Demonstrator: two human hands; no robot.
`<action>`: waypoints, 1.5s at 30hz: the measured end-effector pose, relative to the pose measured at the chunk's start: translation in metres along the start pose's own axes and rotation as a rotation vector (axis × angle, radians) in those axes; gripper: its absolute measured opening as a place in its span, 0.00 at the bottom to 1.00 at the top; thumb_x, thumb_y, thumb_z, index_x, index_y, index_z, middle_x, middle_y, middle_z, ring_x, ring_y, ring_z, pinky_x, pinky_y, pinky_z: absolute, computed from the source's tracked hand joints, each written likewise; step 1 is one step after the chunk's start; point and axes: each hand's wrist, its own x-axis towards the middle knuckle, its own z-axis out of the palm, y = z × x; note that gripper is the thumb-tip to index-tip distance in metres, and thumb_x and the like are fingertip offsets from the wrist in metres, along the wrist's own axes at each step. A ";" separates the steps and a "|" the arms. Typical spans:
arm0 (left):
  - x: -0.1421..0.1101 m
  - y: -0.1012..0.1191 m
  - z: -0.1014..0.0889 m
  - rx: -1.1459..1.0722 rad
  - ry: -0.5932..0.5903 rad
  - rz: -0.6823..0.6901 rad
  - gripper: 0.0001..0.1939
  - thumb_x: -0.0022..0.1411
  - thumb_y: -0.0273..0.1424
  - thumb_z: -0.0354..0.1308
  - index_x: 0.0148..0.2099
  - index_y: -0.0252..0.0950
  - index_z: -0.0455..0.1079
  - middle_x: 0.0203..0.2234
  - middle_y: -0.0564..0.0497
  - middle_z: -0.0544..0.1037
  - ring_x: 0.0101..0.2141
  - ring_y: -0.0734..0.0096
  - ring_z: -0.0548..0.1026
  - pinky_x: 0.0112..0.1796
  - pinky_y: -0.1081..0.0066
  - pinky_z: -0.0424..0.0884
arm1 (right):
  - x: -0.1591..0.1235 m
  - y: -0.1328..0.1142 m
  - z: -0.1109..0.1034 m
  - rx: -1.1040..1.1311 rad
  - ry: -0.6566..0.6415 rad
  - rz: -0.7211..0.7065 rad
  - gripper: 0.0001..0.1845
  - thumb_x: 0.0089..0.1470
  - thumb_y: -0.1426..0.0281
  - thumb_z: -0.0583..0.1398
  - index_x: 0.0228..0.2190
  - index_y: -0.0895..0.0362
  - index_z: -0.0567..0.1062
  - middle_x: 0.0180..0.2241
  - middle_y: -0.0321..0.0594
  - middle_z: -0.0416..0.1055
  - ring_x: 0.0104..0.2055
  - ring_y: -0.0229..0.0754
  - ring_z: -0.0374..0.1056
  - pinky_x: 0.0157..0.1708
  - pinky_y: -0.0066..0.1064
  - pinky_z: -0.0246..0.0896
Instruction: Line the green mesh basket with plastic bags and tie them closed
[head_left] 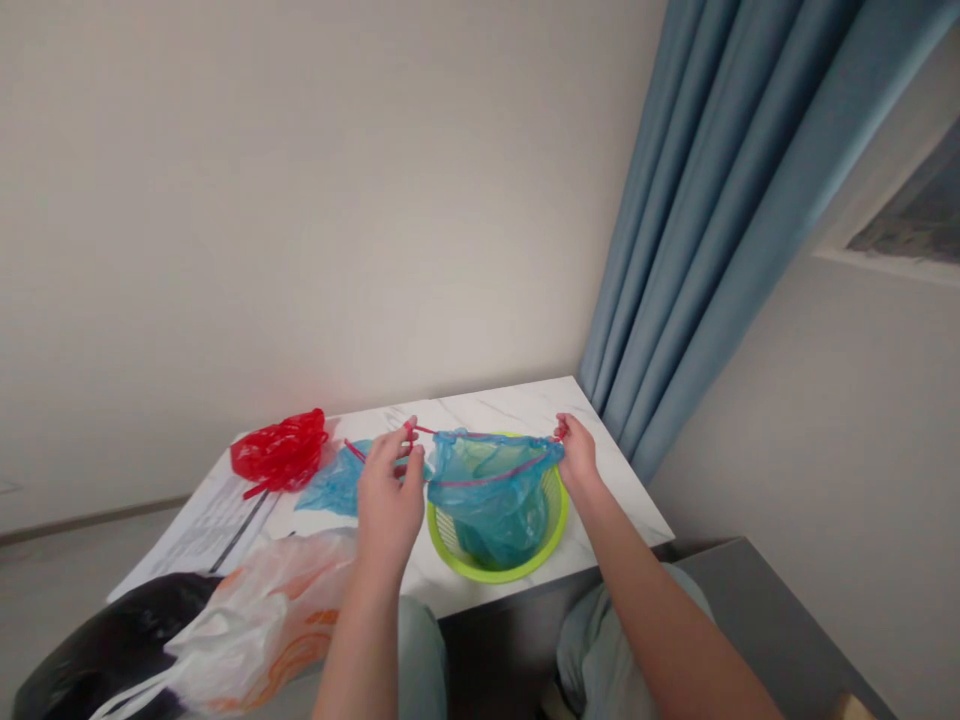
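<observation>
A thin blue plastic drawstring bag (491, 500) hangs with its mouth spread wide, its lower part down inside a lime-green slatted basket (499, 576). My left hand (392, 492) is closed on the red drawstring at the bag's left side, the string running between thumb and fingers. At the opposite side, my right hand (576, 450) pinches the drawstring and the bag's edge near the basket's right rim. Just left of my left hand, another blue plastic bag (334, 485) with a red string lies flat on the table, partly hidden by that hand.
A crumpled red plastic bag (281, 450) lies at the back left of the white marbled table (517, 400), by a printed sheet (202, 525). White-and-orange (247, 635) and black plastic bags (120, 635) sit at the front left. A blue curtain (705, 220) hangs at right.
</observation>
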 end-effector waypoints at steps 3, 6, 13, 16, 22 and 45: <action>-0.003 -0.011 0.002 0.025 0.066 0.094 0.21 0.52 0.24 0.67 0.50 0.41 0.77 0.46 0.46 0.69 0.50 0.61 0.66 0.47 0.71 0.68 | -0.008 0.013 0.012 -0.408 0.074 -0.185 0.10 0.52 0.65 0.54 0.22 0.53 0.67 0.21 0.31 0.59 0.27 0.38 0.57 0.32 0.30 0.56; -0.015 -0.026 -0.002 0.002 0.046 0.095 0.23 0.52 0.26 0.68 0.51 0.42 0.75 0.53 0.46 0.66 0.59 0.57 0.60 0.58 0.64 0.60 | -0.019 0.015 0.020 -0.721 0.048 -0.382 0.13 0.55 0.66 0.52 0.19 0.52 0.63 0.26 0.37 0.61 0.35 0.43 0.58 0.44 0.37 0.55; -0.035 -0.053 0.014 -0.077 -0.036 0.015 0.23 0.54 0.26 0.67 0.53 0.40 0.69 0.52 0.44 0.72 0.57 0.58 0.66 0.60 0.59 0.56 | -0.041 0.004 0.045 -0.765 -0.023 -0.698 0.12 0.62 0.62 0.52 0.30 0.52 0.69 0.52 0.47 0.62 0.57 0.49 0.54 0.60 0.45 0.43; -0.035 -0.060 0.025 -0.143 -0.075 -0.087 0.21 0.55 0.26 0.66 0.51 0.39 0.70 0.43 0.45 0.76 0.48 0.60 0.72 0.55 0.62 0.61 | -0.041 0.012 0.054 -0.612 -0.182 -0.535 0.17 0.65 0.60 0.48 0.27 0.52 0.66 0.40 0.43 0.70 0.46 0.44 0.64 0.50 0.38 0.56; -0.036 -0.073 0.027 0.157 -0.344 -0.093 0.09 0.62 0.33 0.60 0.45 0.40 0.73 0.34 0.49 0.77 0.36 0.62 0.73 0.41 0.67 0.64 | -0.035 0.036 0.057 -0.752 -0.449 -0.200 0.20 0.63 0.60 0.49 0.21 0.53 0.61 0.19 0.30 0.57 0.24 0.38 0.53 0.28 0.30 0.50; -0.024 -0.065 0.025 0.346 -0.199 -0.010 0.09 0.67 0.33 0.52 0.42 0.38 0.73 0.33 0.52 0.78 0.33 0.69 0.74 0.37 0.71 0.66 | -0.052 0.048 0.077 -0.648 -0.940 -0.078 0.11 0.56 0.72 0.47 0.25 0.55 0.65 0.26 0.33 0.65 0.31 0.38 0.59 0.33 0.29 0.57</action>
